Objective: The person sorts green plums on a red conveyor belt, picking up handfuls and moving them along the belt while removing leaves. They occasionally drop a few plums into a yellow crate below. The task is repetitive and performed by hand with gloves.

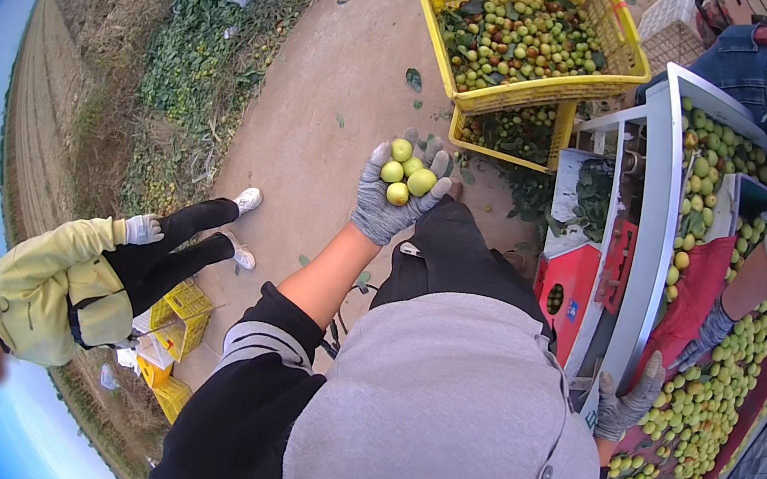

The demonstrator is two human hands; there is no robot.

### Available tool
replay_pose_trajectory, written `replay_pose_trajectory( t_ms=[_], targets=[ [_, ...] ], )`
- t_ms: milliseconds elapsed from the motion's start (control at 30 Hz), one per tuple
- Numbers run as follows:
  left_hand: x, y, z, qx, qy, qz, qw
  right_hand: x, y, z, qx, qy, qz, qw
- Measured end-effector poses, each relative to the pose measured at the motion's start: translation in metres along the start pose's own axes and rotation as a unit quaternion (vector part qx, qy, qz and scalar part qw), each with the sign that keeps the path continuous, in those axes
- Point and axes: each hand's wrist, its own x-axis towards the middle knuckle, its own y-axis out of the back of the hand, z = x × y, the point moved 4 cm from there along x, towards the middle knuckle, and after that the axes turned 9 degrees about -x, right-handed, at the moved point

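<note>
My left hand (380, 211), in a grey glove, is held out palm up with its fingers curled around several round green jujubes (420, 183). One of the fruits has a brownish patch. At the right, my right hand (625, 406), also gloved, rests by the pale metal edge (633, 312) of a sorting table, fingers stretched out and no fruit visible in them. Beyond that edge a layer of green jujubes (693, 418) covers the reddish table bed.
Yellow crates (527, 111) of jujubes and leaves stand ahead beside the red-and-white machine (567, 281). Co-workers' gloved hands (710, 335) reach over the table from the right. At the left stands a person in a yellow jacket (51, 285) near more crates (185, 313).
</note>
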Motion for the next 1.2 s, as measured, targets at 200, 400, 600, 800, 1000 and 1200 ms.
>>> replay_pose_trajectory(
  t_ms=[200,400,600,800,1000,1200],
  targets=[
    [-0.033,0.052,-0.088,-0.030,0.001,0.013,0.999,-0.002,-0.006,0.011,0.079,-0.022,-0.004,0.997],
    [-0.064,0.061,-0.090,0.022,-0.102,0.082,0.991,0.004,-0.002,0.010,0.085,0.007,0.005,0.996],
    [0.009,0.061,-0.072,0.032,-0.031,0.060,0.997,-0.047,0.036,0.012,-0.011,-0.078,0.046,0.996],
    [0.148,-0.004,0.021,0.289,-0.180,0.184,0.922,-0.116,0.048,0.018,-0.082,-0.266,0.054,0.959],
    [0.249,-0.161,0.015,0.857,-0.361,0.059,0.362,-0.117,0.051,0.014,-0.117,-0.412,0.108,0.897],
    [0.262,-0.132,-0.173,0.871,-0.276,-0.347,0.210,-0.110,0.061,0.011,-0.156,-0.453,0.084,0.874]
  ],
)
